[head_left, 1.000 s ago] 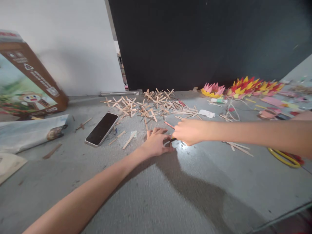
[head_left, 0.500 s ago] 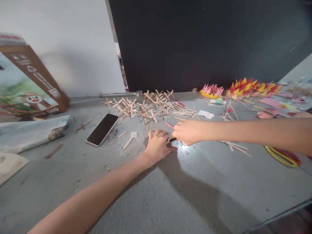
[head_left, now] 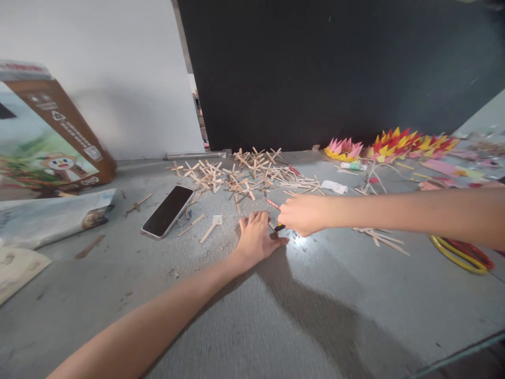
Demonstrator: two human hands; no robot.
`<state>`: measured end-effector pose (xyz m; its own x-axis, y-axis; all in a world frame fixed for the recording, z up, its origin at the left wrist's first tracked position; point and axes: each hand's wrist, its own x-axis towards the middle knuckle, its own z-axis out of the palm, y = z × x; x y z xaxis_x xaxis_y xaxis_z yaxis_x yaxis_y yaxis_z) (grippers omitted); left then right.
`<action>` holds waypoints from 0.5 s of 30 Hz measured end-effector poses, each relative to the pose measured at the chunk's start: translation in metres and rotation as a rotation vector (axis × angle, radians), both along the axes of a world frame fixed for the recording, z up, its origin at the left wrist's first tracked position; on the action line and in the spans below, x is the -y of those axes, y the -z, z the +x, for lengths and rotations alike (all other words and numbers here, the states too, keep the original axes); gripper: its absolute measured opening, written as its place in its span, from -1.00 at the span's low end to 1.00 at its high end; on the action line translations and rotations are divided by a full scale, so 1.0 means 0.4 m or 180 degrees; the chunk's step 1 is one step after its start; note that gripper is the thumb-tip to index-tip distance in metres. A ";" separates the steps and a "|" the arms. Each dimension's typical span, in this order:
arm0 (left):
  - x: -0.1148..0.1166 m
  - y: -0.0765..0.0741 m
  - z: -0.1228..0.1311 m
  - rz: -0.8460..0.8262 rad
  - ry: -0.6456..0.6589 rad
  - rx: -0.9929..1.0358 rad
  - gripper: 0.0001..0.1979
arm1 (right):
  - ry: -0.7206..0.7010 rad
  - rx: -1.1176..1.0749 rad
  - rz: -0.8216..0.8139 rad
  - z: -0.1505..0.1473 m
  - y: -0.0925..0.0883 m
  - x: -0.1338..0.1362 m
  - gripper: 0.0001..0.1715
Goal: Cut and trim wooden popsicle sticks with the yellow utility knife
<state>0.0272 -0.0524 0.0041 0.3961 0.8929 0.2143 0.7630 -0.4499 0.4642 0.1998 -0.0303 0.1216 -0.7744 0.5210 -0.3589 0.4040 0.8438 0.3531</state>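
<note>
My left hand (head_left: 255, 236) presses down on the grey table, fingers bent and thumb stretched to the right. Thumb and fingers hold a narrow wooden stick (head_left: 273, 228), mostly hidden. Just right of it, my right hand (head_left: 302, 215) is closed around a small tool with a black and yellow end (head_left: 279, 228), which looks like a utility knife. That end points at the stick; whether they touch I cannot tell. A red and white patterned strip (head_left: 273, 204) shows beyond the right fingers; whether it is held is unclear. Bright light falls below the right hand.
Behind the hands lies a pile of wooden sticks (head_left: 252, 168), many joined in crosses. A phone (head_left: 168, 211) and a printed carton (head_left: 59, 131) are on the left. Paper crowns (head_left: 394, 145), a glue stick (head_left: 357, 166) and yellow-handled scissors (head_left: 460, 255) are on the right.
The view has shifted slightly. My left fingers have moved a little, and more of the stick shows between the hands. My right hand keeps its grip in nearly the same place.
</note>
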 end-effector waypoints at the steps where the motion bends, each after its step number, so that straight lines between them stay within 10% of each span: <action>1: -0.011 -0.003 -0.005 -0.0074 0.0038 0.0021 -0.37 | 0.0020 0.0002 -0.0027 0.001 0.001 -0.001 -0.85; 7: -0.077 -0.016 -0.046 -0.0354 0.0084 -0.0029 -0.13 | 0.0056 0.0004 -0.0039 0.007 0.006 -0.009 -0.85; 15: -0.021 0.010 -0.012 0.0080 0.0136 0.0062 -0.32 | 0.0120 -0.0049 -0.0151 0.010 -0.002 -0.007 -0.83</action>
<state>0.0224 -0.0440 -0.0001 0.4294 0.8694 0.2444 0.7337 -0.4936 0.4669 0.2037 -0.0275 0.1222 -0.7602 0.5325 -0.3722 0.4409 0.8436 0.3066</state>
